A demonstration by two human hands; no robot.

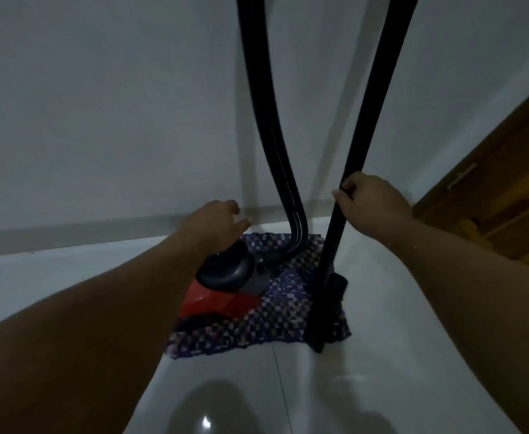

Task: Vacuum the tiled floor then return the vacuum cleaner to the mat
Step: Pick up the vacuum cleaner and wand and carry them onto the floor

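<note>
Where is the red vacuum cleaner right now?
The red vacuum cleaner sits on the checkered mat by the wall, low in the head view, under the left hand.

Vacuum cleaner sits on the mat, mat against the wall; wand stands right of it, hose rising between.

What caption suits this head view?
Right hand grips the wand; left hand reaches over the red vacuum on the mat.
</note>
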